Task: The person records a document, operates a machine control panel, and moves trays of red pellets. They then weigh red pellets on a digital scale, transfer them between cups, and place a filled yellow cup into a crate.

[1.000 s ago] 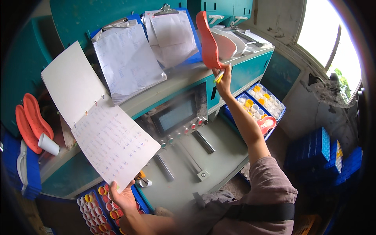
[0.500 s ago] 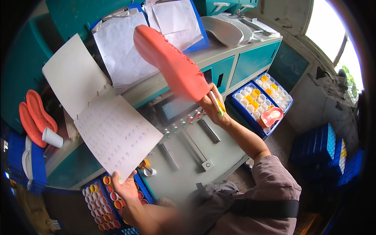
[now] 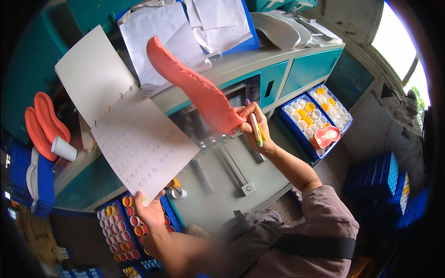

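My left hand point(image 3: 150, 212) pinches the lower corner of an open binder of white paper point(image 3: 141, 143), its lower page covered in handwriting and small rings along the fold. My right hand point(image 3: 256, 121) is closed on the near end of a coral-red shoe sole point(image 3: 192, 85). Its ragged long edge is turned up, and the far end points up and left. Between the same fingers sits a slim white pen point(image 3: 254, 126) with purple and green ends, with something yellow beside it. Further left, two more coral soles point(image 3: 52, 116) lean together beside a white cup point(image 3: 64, 148).
Below the sole stands a grey-topped machine point(image 3: 218, 185) with a screen and buttons, partly hidden. Blue trays of small cups sit right point(image 3: 288, 127) and lower left point(image 3: 139, 250). Clipboards point(image 3: 245, 28) with papers lean at the back. Stacked blue crates point(image 3: 371, 176) stand at right.
The coral sole has tipped in my right hand, from showing its broad face to showing more of its edge. My left hand still holds the binder. The whole view has shifted slightly.
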The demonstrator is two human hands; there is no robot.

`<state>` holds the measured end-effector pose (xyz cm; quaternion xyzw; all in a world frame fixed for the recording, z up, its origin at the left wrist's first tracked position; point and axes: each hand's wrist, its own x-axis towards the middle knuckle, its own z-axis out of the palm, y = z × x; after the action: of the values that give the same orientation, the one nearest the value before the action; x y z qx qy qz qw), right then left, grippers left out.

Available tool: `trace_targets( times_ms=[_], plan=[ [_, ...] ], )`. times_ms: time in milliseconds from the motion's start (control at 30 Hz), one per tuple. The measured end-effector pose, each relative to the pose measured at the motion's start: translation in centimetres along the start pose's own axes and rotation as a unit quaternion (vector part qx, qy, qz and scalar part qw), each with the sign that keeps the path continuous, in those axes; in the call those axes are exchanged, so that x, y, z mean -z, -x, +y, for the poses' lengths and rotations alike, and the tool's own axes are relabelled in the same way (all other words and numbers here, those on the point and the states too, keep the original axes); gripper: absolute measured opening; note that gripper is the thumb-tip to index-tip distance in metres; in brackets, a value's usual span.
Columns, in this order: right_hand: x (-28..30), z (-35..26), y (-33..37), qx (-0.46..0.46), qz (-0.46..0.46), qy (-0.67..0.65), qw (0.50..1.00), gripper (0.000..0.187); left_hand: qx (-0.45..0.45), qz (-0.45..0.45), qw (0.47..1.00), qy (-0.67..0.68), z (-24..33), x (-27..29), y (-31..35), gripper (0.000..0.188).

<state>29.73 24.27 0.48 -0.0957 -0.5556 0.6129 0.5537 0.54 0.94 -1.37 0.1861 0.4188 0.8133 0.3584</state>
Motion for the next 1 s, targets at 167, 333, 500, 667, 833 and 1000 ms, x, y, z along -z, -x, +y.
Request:
trace_targets(
  times_ms=[167, 333, 500, 667, 833, 1000],
  plan=[
    [-0.6, 0.2, 0.0, 0.069, -0.02, 0.03, 0.997, 0.044, 0.01, -0.023, 1.0, 0.003, -0.2, 1.2, -0.4, 0.051],
    [-1.0, -0.2, 0.1, 0.094, -0.038, 0.028, 0.994, 0.044, 0.005, -0.018, 1.0, -0.009, 0.0, 0.9, -0.4, 0.05],
    [-0.1, -0.1, 0.1, 0.123, 0.021, 0.155, 0.98, 0.056, 0.014, -0.024, 1.0, 0.008, 0.1, -0.3, 0.0, 0.049],
    [4.0, -1.0, -4.0, 0.265, 0.146, 0.337, 0.892, 0.034, -0.001, -0.08, 0.997, 0.005, 0.2, 0.4, -0.1, 0.046],
    [11.5, -2.2, -14.1, 0.365, 0.262, 0.432, 0.782, 0.041, -0.008, -0.088, 0.996, 0.011, 0.6, 0.5, -0.2, 0.041],
    [17.7, -3.8, -19.0, 0.175, 0.319, 0.663, 0.654, 0.045, -0.014, -0.111, 0.993, 0.024, 1.1, 0.1, 0.1, 0.039]
  ],
)
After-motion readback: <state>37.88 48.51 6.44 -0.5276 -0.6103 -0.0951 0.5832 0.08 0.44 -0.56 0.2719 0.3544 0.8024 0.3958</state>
